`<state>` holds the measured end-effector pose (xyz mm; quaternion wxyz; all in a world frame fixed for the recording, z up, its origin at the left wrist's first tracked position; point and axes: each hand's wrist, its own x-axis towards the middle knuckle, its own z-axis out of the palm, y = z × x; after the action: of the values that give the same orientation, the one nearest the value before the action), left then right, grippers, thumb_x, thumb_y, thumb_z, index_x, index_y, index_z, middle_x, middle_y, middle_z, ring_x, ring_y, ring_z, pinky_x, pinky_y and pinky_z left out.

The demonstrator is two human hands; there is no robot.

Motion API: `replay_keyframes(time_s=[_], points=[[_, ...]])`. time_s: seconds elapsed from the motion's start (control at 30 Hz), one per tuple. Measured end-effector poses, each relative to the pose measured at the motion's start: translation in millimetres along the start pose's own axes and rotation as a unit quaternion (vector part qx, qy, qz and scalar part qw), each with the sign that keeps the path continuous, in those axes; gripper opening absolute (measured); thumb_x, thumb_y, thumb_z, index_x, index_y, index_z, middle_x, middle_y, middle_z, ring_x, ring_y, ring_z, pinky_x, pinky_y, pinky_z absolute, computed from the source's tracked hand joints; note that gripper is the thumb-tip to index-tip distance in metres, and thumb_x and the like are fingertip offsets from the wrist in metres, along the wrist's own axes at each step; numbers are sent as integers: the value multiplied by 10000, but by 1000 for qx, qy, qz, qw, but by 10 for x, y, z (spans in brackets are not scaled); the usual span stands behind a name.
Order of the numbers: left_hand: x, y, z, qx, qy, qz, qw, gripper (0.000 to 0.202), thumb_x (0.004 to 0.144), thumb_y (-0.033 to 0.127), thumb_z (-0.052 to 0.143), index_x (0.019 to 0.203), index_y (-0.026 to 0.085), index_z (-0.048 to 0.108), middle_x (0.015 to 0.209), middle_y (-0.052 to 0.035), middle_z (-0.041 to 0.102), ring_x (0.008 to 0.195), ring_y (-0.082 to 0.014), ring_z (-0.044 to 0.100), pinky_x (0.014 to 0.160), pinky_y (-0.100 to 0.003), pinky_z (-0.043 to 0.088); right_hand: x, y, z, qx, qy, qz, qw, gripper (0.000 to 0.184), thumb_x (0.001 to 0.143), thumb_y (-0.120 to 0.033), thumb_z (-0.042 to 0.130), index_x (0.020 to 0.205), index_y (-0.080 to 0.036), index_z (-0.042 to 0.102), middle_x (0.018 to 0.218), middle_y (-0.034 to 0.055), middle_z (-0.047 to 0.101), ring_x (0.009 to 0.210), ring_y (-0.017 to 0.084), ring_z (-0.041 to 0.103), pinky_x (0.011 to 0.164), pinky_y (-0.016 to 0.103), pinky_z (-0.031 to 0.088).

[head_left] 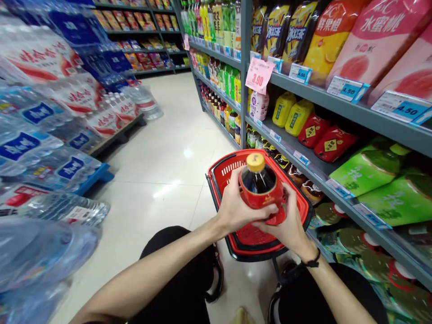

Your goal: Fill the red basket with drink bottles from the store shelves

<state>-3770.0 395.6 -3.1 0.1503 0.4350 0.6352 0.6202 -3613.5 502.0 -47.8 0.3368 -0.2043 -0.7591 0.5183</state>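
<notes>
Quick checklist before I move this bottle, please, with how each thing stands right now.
1. Grip: ok; left hand and right hand both hold the bottle.
2. Cap in place: ok; the yellow cap is on.
3. Cap tight: cannot tell.
4. Bottle's cap end up: ok.
5. Basket below: ok; the red basket is open at the top.
6. Basket contents: cannot tell; hands and bottle hide part.

Red-labelled, yellow-capped bottle (261, 188) of dark liquid, cap upward, above the black-rimmed red basket (251, 238).
</notes>
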Motion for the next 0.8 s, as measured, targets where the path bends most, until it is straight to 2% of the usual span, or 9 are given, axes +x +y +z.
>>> replay_keyframes(time_s=[0.07, 0.13, 0.27, 0.33, 0.43, 0.53, 0.67, 0.73, 0.8], points=[[17, -7, 62, 17, 13, -17, 1000, 1043, 612, 503, 968, 1454, 169, 450, 1348, -162, 696, 1236, -365, 689, 1115, -550, 552, 18, 15, 34, 41, 18, 28, 999, 929, 676, -380, 974, 1454, -259, 482, 1451, 157, 638, 1278, 331, 676, 1073, 487, 594], [54, -46, 89, 3, -19, -14, 1000, 960, 730, 561, 889, 1489, 177, 444, 1387, -164, 690, 1253, -352, 690, 1097, -525, 570, 76, 36, -18, 111, 7, 58, 992, 786, 724, -368, 949, 1393, -267, 550, 1389, 119, 697, 1228, 304, 710, 1062, 462, 605], [138, -132, 80, -97, -93, -8, 991, 701, 960, 520, 695, 1552, 241, 445, 1575, -142, 577, 1413, -309, 608, 1106, -435, 584, 197, 53, -321, 234, -16, 106, 966, 715, 685, -325, 977, 1321, -286, 654, 1409, 65, 722, 1278, 291, 705, 1117, 432, 581], [158, -154, 76, -144, -130, -9, 981, 705, 926, 499, 758, 1531, 256, 489, 1619, -124, 541, 1451, -304, 579, 1157, -418, 556, 189, 36, -442, 286, -30, 126, 949, 704, 666, -361, 987, 1299, -291, 688, 1393, 66, 737, 1291, 315, 701, 1119, 463, 578], [162, -148, 93, -220, -187, -50, 956, 770, 777, 551, 889, 1405, 206, 607, 1481, -146, 671, 1322, -334, 687, 1089, -428, 614, 114, -19, -440, 359, -71, 165, 916, 781, 644, -481, 984, 1346, -300, 694, 1383, 83, 745, 1326, 358, 677, 1121, 526, 567], [152, -105, 156, -236, -140, -62, 960, 769, 661, 528, 969, 1266, 156, 672, 1271, -148, 787, 1127, -323, 784, 963, -404, 676, 87, -69, -276, 397, -45, 196, 895, 750, 721, -564, 923, 1388, -322, 679, 1404, 60, 736, 1356, 328, 660, 1136, 520, 554], [93, -63, 299, -126, -19, -41, 991, 748, 634, 402, 1006, 1257, 150, 676, 1237, -132, 799, 1091, -298, 795, 964, -391, 677, 175, -45, -56, 433, 16, 203, 878, 607, 870, -705, 736, 1339, -321, 715, 1370, 26, 756, 1373, 269, 647, 1145, 462, 552], [40, -75, 348, -47, -14, -17, 999, 727, 692, 405, 976, 1300, 147, 672, 1228, -133, 803, 1081, -301, 800, 957, -408, 682, 207, 21, 9, 454, 49, 209, 865, 589, 880, -747, 679, 1253, -299, 763, 1268, 27, 801, 1343, 277, 668, 1114, 453, 576], [-13, -99, 360, 29, -41, 57, 997, 653, 801, 394, 904, 1360, 154, 667, 1244, -130, 803, 1082, -292, 804, 966, -407, 680, 201, 120, 44, 471, 107, 215, 849, 571, 866, -768, 652, 1139, -288, 799, 1147, 24, 835, 1299, 292, 696, 1078, 456, 601]])
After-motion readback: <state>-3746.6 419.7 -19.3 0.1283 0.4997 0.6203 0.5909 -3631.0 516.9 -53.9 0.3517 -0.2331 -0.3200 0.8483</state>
